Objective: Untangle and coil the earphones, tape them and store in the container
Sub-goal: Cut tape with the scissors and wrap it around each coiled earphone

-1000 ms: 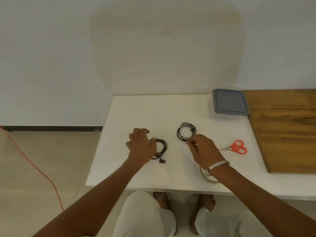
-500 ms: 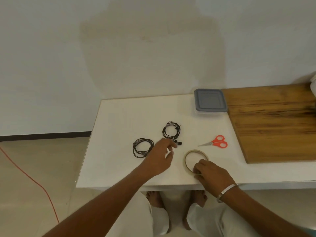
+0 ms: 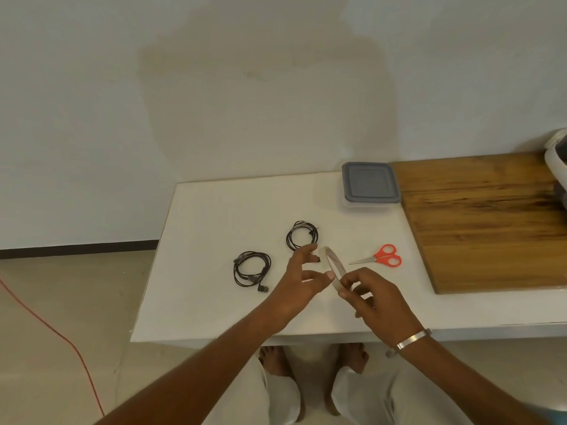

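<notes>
Two black coiled earphones lie on the white table (image 3: 214,210): one coil (image 3: 251,268) to the left, another coil (image 3: 301,239) farther back. A thin roll of clear tape (image 3: 333,266) is lifted off the table, held on edge. My right hand (image 3: 376,299) pinches its near rim. My left hand (image 3: 302,277) touches the roll's left side with thumb and fingertips, fingers spread. The container (image 3: 369,187) with a grey lid stands closed at the back of the table.
Red-handled scissors (image 3: 383,259) lie right of the tape. A wooden board (image 3: 491,219) covers the table's right part, with a white appliance (image 3: 557,157) at its far corner. An orange cable (image 3: 46,326) runs over the floor on the left. My bare feet show under the table.
My right hand has lifted the tape roll off the table and tilted it upright. My left hand moved from the back coil to the roll. Both coils lie where they were.
</notes>
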Available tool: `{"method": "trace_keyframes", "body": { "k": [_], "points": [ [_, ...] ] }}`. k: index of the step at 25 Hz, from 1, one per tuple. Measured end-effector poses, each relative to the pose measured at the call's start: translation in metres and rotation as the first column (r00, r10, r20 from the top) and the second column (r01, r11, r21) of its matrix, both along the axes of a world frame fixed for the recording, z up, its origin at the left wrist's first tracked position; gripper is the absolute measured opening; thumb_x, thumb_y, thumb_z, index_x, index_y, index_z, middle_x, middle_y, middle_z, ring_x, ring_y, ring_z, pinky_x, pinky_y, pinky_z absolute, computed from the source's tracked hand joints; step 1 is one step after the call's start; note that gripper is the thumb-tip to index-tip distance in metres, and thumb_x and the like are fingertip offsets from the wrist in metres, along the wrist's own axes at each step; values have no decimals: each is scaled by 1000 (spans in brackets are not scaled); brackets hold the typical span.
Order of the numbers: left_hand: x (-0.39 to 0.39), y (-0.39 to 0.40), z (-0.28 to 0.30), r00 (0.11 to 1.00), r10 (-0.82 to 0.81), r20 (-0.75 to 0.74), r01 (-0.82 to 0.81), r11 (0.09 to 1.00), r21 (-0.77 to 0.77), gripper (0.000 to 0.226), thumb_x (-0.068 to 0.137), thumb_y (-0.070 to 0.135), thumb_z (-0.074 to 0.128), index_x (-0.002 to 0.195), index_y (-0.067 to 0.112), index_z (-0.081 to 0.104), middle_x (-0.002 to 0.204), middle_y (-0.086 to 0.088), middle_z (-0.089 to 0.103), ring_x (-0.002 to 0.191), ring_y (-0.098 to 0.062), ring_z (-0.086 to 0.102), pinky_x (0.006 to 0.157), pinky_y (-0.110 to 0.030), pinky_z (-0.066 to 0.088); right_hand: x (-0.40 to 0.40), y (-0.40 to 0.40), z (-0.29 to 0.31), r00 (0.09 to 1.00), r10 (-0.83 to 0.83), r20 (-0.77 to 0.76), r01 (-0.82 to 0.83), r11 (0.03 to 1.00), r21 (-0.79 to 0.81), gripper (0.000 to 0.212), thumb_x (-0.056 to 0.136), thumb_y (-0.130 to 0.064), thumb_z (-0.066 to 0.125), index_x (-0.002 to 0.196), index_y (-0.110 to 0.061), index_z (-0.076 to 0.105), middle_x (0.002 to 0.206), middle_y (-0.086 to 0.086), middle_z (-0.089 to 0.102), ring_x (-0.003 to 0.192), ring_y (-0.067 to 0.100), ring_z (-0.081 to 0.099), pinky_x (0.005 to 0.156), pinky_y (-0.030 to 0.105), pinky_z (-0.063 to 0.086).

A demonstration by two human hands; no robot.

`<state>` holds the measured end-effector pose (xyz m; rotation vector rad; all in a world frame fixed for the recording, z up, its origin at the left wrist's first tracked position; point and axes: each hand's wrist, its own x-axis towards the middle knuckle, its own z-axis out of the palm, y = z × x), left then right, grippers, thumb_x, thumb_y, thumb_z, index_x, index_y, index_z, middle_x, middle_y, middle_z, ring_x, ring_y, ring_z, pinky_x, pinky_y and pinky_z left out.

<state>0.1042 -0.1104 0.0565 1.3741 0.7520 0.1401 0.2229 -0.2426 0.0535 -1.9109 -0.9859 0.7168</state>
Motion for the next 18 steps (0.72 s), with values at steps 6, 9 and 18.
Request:
{"method": "trace_keyframes", "body": {
  "k": [6,9,18],
  "points": [
    [-1,17,-1,976,193,96,-178,972,-152,25,98,25,54,118,17,65,117,-4,69,106,-19,65,91,-33,54,-6,-3,-2,998,55,-20,-55,998,1,16,82,-21,67,86,-33,57,92,-16,60,82,14,64,71,19,56],
    [-2,22,-1,974,213,80,-211,977,-33,22,94,22,61,112,13,70,110,-7,72,104,-20,68,90,-30,55,-6,-4,-2,997,75,-6,-75,997,-1,18,82,-22,66,85,-36,56,93,-17,60,83,11,63,70,15,54],
    [0,25,-1,977,181,113,-183,983,7,9,93,12,61,93,17,69,106,-2,74,109,-22,65,103,-43,48,-2,-10,-5,996,80,-29,-81,996,-28,12,82,-27,66,87,-34,57,94,-16,61,83,13,62,68,13,53]
  ]
}}
